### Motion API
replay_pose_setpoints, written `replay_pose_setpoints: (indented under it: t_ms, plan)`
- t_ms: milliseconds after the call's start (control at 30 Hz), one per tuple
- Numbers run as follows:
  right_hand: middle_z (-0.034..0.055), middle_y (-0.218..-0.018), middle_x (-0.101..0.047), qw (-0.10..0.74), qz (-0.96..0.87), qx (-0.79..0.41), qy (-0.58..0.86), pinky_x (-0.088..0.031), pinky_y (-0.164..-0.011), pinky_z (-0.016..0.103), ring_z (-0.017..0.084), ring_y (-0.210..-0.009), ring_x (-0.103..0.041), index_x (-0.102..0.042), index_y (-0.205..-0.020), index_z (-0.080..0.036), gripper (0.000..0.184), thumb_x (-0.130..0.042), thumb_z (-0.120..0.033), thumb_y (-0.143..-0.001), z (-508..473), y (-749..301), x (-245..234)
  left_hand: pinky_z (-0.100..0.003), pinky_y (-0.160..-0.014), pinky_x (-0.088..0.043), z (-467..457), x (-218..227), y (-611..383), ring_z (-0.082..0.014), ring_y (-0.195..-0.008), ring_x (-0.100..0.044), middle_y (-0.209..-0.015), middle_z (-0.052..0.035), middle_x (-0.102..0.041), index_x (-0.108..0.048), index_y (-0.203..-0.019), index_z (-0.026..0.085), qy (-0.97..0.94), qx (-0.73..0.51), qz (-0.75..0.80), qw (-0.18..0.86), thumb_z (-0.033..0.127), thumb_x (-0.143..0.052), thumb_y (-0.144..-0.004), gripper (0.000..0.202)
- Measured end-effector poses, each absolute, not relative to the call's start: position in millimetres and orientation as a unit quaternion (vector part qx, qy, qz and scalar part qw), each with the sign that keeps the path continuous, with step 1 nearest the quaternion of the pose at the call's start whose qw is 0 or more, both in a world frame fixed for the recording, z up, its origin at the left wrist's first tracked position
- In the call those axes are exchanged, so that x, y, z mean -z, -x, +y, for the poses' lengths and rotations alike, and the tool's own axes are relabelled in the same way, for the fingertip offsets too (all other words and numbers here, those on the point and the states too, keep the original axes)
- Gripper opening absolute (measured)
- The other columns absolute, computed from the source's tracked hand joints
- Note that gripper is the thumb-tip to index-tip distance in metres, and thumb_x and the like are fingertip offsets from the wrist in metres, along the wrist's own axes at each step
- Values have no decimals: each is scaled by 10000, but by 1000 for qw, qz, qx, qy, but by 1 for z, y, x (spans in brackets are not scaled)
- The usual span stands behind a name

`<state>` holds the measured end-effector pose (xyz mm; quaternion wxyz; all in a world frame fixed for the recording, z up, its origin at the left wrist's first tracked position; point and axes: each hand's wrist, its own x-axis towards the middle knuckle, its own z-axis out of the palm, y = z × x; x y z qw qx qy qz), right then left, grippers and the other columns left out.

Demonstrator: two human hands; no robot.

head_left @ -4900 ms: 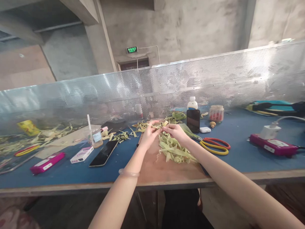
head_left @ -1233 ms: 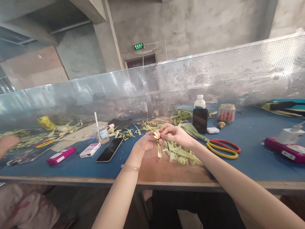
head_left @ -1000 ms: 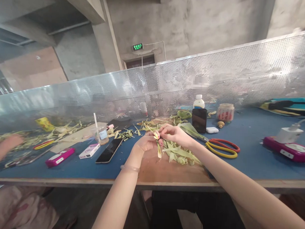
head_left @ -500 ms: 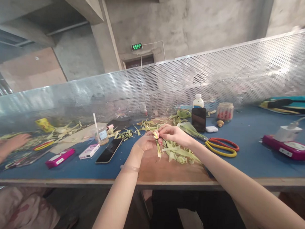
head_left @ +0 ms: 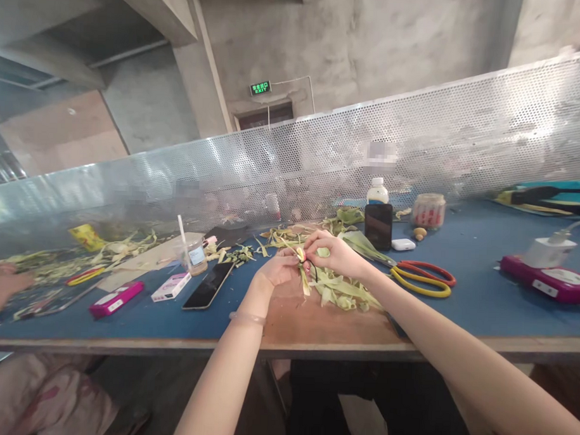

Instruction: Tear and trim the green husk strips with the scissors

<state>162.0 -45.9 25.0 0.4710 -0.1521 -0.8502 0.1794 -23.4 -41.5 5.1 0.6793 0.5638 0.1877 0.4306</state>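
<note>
left hand (head_left: 279, 268) and right hand (head_left: 331, 253) are pinching 1 husk bundle (head_left: 301, 255) between them over the board (head_left: 290, 325), seemingly working a dark strand (head_left: 315, 266) at it, next move probably calling for a steady left hold.

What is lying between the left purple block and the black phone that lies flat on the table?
In the head view, a small white-and-pink box lies between the purple block and the black phone, on the blue tabletop.
</note>
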Motion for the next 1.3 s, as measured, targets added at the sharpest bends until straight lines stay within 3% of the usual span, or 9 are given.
replay_pose_setpoints:
  t_ms: [700, 933, 1300]
  plan:
    - [23, -854, -510, 517, -812, -180, 203, -375, -836, 326, 151, -848, -500, -604, -671, -189, 64, -544, -171, -658, -33, -158, -18, -272, -620, -413, -41, -6, 21, -141, -615, -562, -633, -41, -585, -587, -714, 120, -590, -422, 182, 664, 174, -670, -595, 155]
    - [47, -981, -544, 451, -828, -267, 200, -404, -812, 311, 157, -924, -516, -645, -842, -196, 170, -511, -262, -761, -42, -162, -24, -264, -631, -421, -38, -5, 23, -133, -604, -561, -619, -33, -589, -600, -694, 111, -584, -444, 183, 655, 152, -675, -582, 141]
    - [37, -921, -563, 461, -845, -208, 172, -356, -876, 312, 139, -902, -516, -650, -720, -184, 128, -547, -251, -755, -40, -162, -23, -265, -633, -424, -38, -5, 21, -130, -607, -565, -617, -24, -586, -600, -690, 119, -573, -445, 190, 662, 148, -685, -574, 147]
